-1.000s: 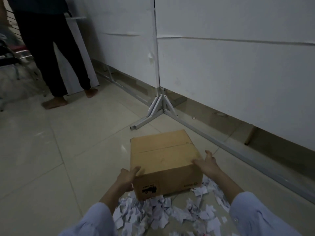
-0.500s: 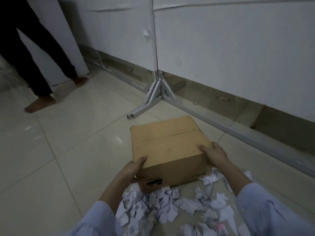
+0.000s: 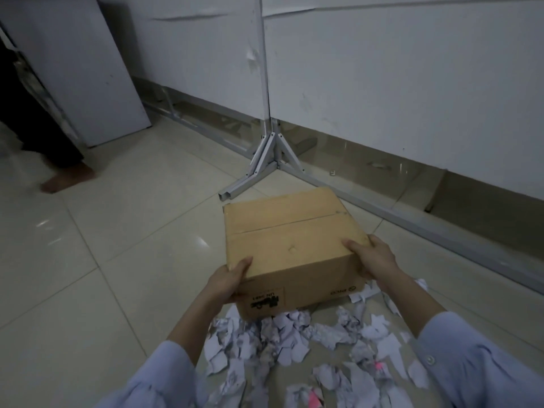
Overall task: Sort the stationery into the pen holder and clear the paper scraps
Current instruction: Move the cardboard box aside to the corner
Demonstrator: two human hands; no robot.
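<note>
Two hands hold a cardboard box (image 3: 290, 251) by its near corners: the left hand (image 3: 226, 282) and the right hand (image 3: 372, 256) each clamp it, thumb on top and fingers around the side. The box's printing is upside down. Many paper scraps (image 3: 294, 346) lie on the tiled floor (image 3: 97, 260) just before the box, not cleared. No pen holder or stationery is visible, so most of the task seems left.
</note>
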